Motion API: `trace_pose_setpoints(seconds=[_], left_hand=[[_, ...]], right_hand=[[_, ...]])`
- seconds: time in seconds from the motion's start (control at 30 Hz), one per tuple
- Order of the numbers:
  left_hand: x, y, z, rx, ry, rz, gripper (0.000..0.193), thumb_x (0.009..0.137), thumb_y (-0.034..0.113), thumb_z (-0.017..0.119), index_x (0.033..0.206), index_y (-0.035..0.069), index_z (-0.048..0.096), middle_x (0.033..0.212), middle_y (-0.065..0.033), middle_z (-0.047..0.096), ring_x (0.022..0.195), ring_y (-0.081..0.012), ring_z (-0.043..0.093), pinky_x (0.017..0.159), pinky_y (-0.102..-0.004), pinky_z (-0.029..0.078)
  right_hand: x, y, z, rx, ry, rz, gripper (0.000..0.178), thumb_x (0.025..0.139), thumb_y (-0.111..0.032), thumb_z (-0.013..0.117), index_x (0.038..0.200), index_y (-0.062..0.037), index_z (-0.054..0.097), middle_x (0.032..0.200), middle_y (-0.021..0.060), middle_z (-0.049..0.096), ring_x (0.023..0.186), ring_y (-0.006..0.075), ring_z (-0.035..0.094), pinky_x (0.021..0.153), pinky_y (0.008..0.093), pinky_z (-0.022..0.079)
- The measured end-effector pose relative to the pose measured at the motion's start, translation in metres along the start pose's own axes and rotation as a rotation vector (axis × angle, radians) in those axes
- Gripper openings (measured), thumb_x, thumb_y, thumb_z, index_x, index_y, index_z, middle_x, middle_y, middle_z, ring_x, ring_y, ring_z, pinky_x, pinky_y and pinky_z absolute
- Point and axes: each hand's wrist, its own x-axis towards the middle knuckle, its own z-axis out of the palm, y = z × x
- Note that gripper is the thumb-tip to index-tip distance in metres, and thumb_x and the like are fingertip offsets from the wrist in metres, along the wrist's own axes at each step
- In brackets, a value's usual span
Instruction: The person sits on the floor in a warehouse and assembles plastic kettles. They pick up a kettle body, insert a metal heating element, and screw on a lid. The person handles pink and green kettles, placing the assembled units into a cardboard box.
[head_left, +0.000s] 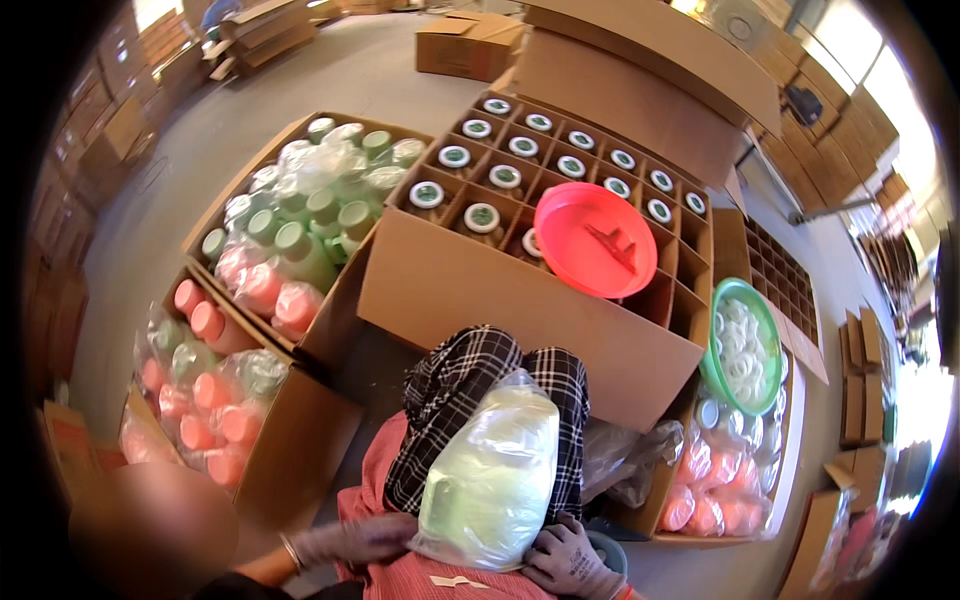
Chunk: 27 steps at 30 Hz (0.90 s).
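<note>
On my lap lies a pale green bottle or jug (470, 470) inside a clear plastic bag (520, 420); the wrapping blurs its shape. My right hand (572, 560), in a grey glove, has its fingers curled at the bag's lower right edge and pinches the plastic. My left hand (355, 540), also gloved, is at the lower left edge of the bag. Motion smears its fingers, so their grip does not show. Below the bag, a small white strip (458, 581) rests on the red cloth (375, 440) over my lap.
Ahead stands a divided carton (480, 275) of white-capped jars, topped by a red basin (590, 240). Cartons of bagged green bottles (292, 240) and pink-capped bottles (207, 320) stand left. On the right, a green basket (712, 365) of white rings sits above more bagged bottles (705, 465).
</note>
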Motion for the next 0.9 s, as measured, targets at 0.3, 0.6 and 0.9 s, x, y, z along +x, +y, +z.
trace_pose_setpoints(seconds=[0.3, 0.6, 0.9], left_hand=[[0.05, 0.021, -0.039, 0.107, 0.205, -0.397, 0.051, 0.084, 0.019, 0.067, 0.129, -0.001, 0.052, 0.105, -0.0238, 0.064, 0.102, -0.0294, 0.065, 0.086, -0.0407, 0.051], [-0.135, -0.019, -0.046, -1.269, 1.245, -0.034, 0.033, 0.097, 0.021, 0.055, 0.124, 0.003, 0.058, 0.119, -0.0088, 0.065, 0.105, -0.0214, 0.063, 0.092, -0.0374, 0.053], [-0.212, -0.203, -0.22, 0.782, 2.058, -0.582, 0.03, 0.083, 0.013, 0.069, 0.108, 0.0, 0.058, 0.082, -0.0201, 0.068, 0.074, -0.0335, 0.069, 0.072, -0.0453, 0.056]], right_hand=[[0.009, 0.007, 0.018, -0.041, 0.028, -0.095, 0.02, 0.076, -0.026, 0.072, 0.089, -0.0142, 0.061, 0.093, 0.0112, 0.053, 0.092, 0.0368, 0.053, 0.09, 0.056, 0.043], [0.301, -0.053, -0.002, 0.244, 0.121, -0.482, 0.025, 0.079, -0.014, 0.07, 0.102, -0.0065, 0.065, 0.106, 0.0141, 0.061, 0.098, 0.0351, 0.059, 0.09, 0.049, 0.046], [0.396, -0.053, 0.013, 0.008, -0.094, -0.714, 0.03, 0.084, -0.024, 0.069, 0.109, -0.0099, 0.064, 0.105, 0.0084, 0.063, 0.094, 0.0284, 0.061, 0.091, 0.043, 0.046]])
